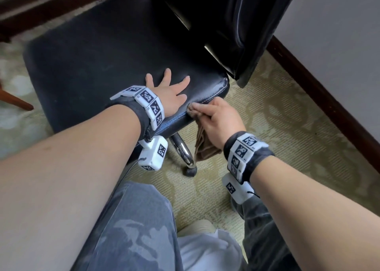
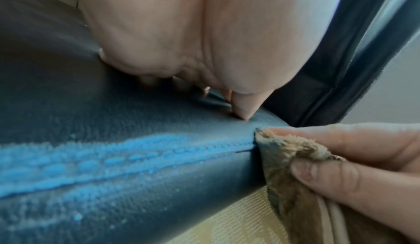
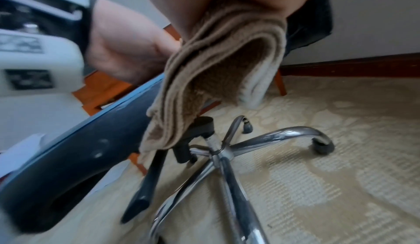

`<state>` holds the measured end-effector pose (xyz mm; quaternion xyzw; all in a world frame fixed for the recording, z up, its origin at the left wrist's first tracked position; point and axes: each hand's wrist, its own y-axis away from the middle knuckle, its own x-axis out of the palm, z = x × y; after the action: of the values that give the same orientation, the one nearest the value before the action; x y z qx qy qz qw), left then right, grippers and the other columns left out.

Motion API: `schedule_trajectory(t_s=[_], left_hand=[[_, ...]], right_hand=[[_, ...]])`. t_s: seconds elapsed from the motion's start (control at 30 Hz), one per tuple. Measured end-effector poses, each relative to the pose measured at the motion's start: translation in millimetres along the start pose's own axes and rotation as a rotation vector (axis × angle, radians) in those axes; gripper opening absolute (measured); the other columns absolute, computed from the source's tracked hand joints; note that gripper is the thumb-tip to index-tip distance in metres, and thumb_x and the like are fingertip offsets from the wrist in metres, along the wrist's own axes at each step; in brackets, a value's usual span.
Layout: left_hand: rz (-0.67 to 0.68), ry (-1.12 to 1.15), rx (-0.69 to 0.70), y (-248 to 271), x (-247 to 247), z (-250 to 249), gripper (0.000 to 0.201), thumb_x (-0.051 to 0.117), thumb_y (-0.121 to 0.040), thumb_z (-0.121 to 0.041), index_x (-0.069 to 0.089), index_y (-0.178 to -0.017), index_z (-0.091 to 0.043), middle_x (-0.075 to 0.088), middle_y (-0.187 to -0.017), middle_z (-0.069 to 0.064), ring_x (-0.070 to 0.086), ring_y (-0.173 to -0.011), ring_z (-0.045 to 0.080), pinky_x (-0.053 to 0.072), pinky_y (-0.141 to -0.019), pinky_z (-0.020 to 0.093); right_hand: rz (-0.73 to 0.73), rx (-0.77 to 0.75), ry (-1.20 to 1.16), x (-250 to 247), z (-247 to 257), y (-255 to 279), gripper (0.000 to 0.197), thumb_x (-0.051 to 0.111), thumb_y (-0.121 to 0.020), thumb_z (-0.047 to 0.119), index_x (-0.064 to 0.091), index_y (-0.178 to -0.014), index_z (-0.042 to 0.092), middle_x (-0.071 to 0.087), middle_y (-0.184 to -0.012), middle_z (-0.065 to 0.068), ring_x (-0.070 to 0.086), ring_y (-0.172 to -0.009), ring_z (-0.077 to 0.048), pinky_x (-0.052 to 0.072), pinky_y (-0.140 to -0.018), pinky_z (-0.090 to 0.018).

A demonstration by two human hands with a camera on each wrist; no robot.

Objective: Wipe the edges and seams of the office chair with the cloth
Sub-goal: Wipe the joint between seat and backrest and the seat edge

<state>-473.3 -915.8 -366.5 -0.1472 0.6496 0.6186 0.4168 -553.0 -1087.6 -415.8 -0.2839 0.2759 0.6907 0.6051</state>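
Observation:
The office chair's black leather seat (image 1: pixel 98 50) fills the upper left of the head view; its backrest (image 1: pixel 236 24) rises at the upper right. My left hand (image 1: pixel 170 89) lies flat on the seat near the front right corner, fingers spread. My right hand (image 1: pixel 216 116) pinches a folded brown cloth (image 1: pixel 205 145) and presses its tip against the blue-stitched seam (image 2: pixel 159 154) on the seat's front edge. In the left wrist view the cloth (image 2: pixel 286 151) meets the seam between thumb and forefinger. The rest of the cloth (image 3: pixel 211 72) hangs below the hand.
The chrome star base (image 3: pixel 250 145) with casters (image 1: pixel 190 171) stands under the seat on patterned beige carpet (image 1: pixel 287 110). A grey wall with dark wooden skirting (image 1: pixel 320 89) runs at the right. A wooden furniture leg (image 1: pixel 16 102) shows at the left. My knees sit below.

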Motion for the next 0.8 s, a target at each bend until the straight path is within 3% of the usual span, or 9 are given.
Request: schedule_trajectory(t_s=[0.1, 0.17, 0.2, 0.27, 0.33, 0.43, 0.5, 0.63, 0.8], left_hand=[[-0.028, 0.136, 0.001, 2.6, 4.5, 11.1, 0.033, 0.028, -0.101, 0.011, 0.048, -0.114, -0.011, -0.021, -0.173, 0.001, -0.02, -0.152, 0.056, 0.011, -0.118, 0.077], [-0.083, 0.305, 0.004, 11.6, 11.6, 23.5, 0.045, 0.03, -0.105, 0.004, 0.051, -0.139, -0.016, -0.014, -0.175, 0.001, -0.011, -0.157, 0.049, 0.024, -0.119, 0.066], [-0.122, 0.39, -0.03, 21.3, 13.7, 29.1, 0.05, 0.032, -0.109, -0.006, 0.045, -0.153, -0.026, -0.008, -0.176, -0.001, 0.001, -0.16, 0.041, 0.032, -0.117, 0.055], [-0.236, 0.5, -0.119, 39.9, 22.7, 42.1, 0.05, 0.037, -0.112, -0.029, 0.034, -0.159, -0.043, 0.005, -0.176, -0.008, 0.037, -0.15, 0.025, 0.04, -0.1, 0.033], [-0.275, 0.568, -0.163, 53.6, 28.2, 52.0, 0.049, 0.041, -0.111, -0.036, 0.034, -0.158, -0.048, 0.01, -0.175, -0.011, 0.05, -0.137, 0.02, 0.038, -0.091, 0.027], [-0.24, 0.535, -0.159, 62.7, 38.2, 56.6, 0.051, 0.039, -0.112, -0.034, 0.03, -0.16, -0.047, 0.007, -0.175, -0.009, 0.02, -0.159, 0.02, 0.034, -0.111, 0.035], [-0.215, 0.497, -0.142, 65.2, 44.5, 52.2, 0.053, 0.035, -0.112, -0.031, 0.026, -0.161, -0.047, 0.004, -0.176, -0.008, 0.005, -0.162, 0.02, 0.029, -0.118, 0.039], [-0.183, 0.501, -0.104, 72.7, 57.2, 49.0, 0.054, 0.032, -0.113, -0.027, 0.021, -0.163, -0.047, 0.001, -0.175, -0.01, -0.001, -0.162, 0.018, 0.025, -0.122, 0.041], [-0.172, 0.488, -0.094, 82.1, 70.4, 64.6, 0.055, 0.031, -0.114, -0.023, 0.02, -0.163, -0.047, 0.001, -0.174, -0.014, -0.003, -0.162, 0.017, 0.019, -0.126, 0.041]], right_hand=[[-0.109, 0.11, 0.073, -12.7, -16.5, -19.1, 0.033, 0.055, -0.103, 0.025, 0.067, -0.132, 0.036, 0.052, -0.099, 0.01, 0.058, -0.096, -0.017, 0.037, -0.08, -0.022], [-0.161, 0.151, 0.075, -16.8, -18.9, -25.9, 0.036, 0.053, -0.102, 0.022, 0.067, -0.132, 0.033, 0.058, -0.104, 0.006, 0.06, -0.105, -0.022, 0.036, -0.084, -0.021], [-0.181, 0.158, 0.074, -17.5, -18.0, -27.5, 0.036, 0.053, -0.101, 0.021, 0.068, -0.132, 0.033, 0.062, -0.109, 0.001, 0.061, -0.107, -0.024, 0.037, -0.085, -0.022], [-0.243, 0.195, 0.06, -23.9, -17.7, -29.9, 0.036, 0.053, -0.101, 0.022, 0.069, -0.13, 0.035, 0.065, -0.117, -0.006, 0.062, -0.11, -0.028, 0.037, -0.084, -0.022], [-0.303, 0.267, 0.036, -32.7, -25.7, -33.9, 0.034, 0.053, -0.1, 0.029, 0.068, -0.129, 0.038, 0.064, -0.119, -0.008, 0.063, -0.111, -0.029, 0.038, -0.084, -0.022], [-0.206, 0.243, 0.082, -26.4, -25.5, -28.8, 0.034, 0.053, -0.1, 0.031, 0.068, -0.131, 0.036, 0.061, -0.112, -0.003, 0.062, -0.109, -0.029, 0.044, -0.09, -0.028], [-0.114, 0.162, 0.1, -9.2, -12.6, -19.9, 0.033, 0.055, -0.102, 0.031, 0.067, -0.132, 0.033, 0.056, -0.107, -0.002, 0.06, -0.104, -0.027, 0.042, -0.089, -0.029], [-0.048, 0.019, 0.112, 1.5, 4.9, -7.4, 0.033, 0.054, -0.102, 0.031, 0.067, -0.132, 0.032, 0.052, -0.099, 0.004, 0.054, -0.092, -0.017, 0.038, -0.082, -0.024], [-0.235, 0.105, 0.186, -29.6, -13.4, -27.1, 0.029, 0.052, -0.102, 0.031, 0.069, -0.125, 0.03, 0.061, -0.107, -0.008, 0.061, -0.103, -0.032, 0.035, -0.077, -0.028]])
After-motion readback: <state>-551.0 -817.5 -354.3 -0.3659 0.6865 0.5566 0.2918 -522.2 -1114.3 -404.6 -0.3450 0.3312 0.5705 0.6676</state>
